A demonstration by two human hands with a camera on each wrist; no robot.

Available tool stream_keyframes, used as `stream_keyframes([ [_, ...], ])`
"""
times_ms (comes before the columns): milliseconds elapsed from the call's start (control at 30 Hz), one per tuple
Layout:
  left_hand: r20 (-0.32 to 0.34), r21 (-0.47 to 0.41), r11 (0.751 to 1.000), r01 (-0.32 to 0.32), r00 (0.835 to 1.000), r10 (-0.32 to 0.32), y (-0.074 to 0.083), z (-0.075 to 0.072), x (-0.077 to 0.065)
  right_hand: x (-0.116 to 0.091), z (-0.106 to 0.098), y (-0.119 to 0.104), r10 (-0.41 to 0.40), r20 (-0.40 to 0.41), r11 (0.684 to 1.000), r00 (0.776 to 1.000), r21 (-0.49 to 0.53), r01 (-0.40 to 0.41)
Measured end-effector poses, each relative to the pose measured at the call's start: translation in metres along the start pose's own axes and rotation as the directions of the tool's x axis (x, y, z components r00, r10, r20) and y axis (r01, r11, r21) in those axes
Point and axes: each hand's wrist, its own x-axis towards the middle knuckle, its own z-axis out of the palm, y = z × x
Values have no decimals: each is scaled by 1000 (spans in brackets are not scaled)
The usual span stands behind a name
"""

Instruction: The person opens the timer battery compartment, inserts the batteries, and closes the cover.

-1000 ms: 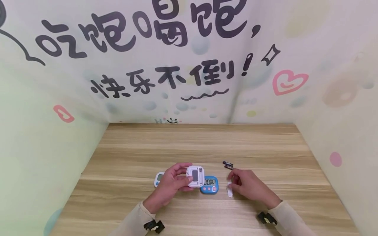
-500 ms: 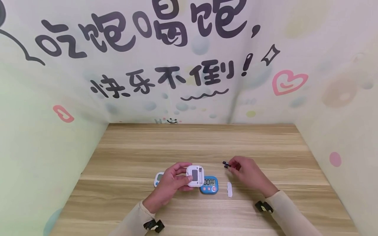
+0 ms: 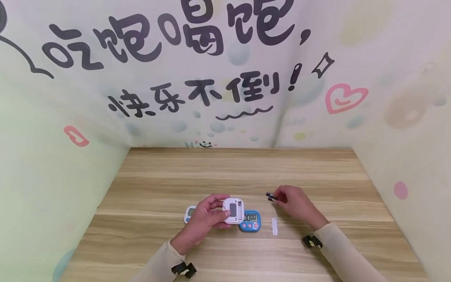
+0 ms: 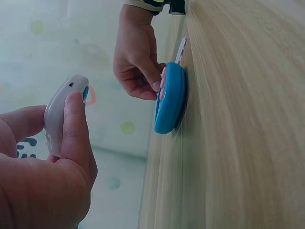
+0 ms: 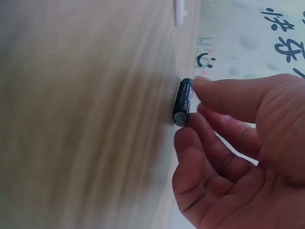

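left hand (image 3: pixel 201 220): pinches white timer (image 3: pixel 234 206), battery slot (image 3: pixel 240 210) visible only from head | right hand (image 3: pixel 293 200): half-curled at batteries (image 5: pixel 183 99), pinch unclear even in wrist view

head view bright, evenly lit, wrist views dimmer, tabletop (image 5: pixel 95 143) blurred, dark-shadowed in the right wrist view
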Motion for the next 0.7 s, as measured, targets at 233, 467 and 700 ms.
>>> stream_keyframes([
  [233,6,1,1000,2,1000,-2,-2,-1,2,-2,2,1,14,31,1000,999,6,-14],
  [467,15,4,1000,10,1000,-10,-2,-1,2,-2,3,0,-9,35,999,999,-32,10],
  [700,4,-3,1000,24,1000,-24,1,-1,2,-7,2,-8,-89,-37,995,995,-38,88],
])
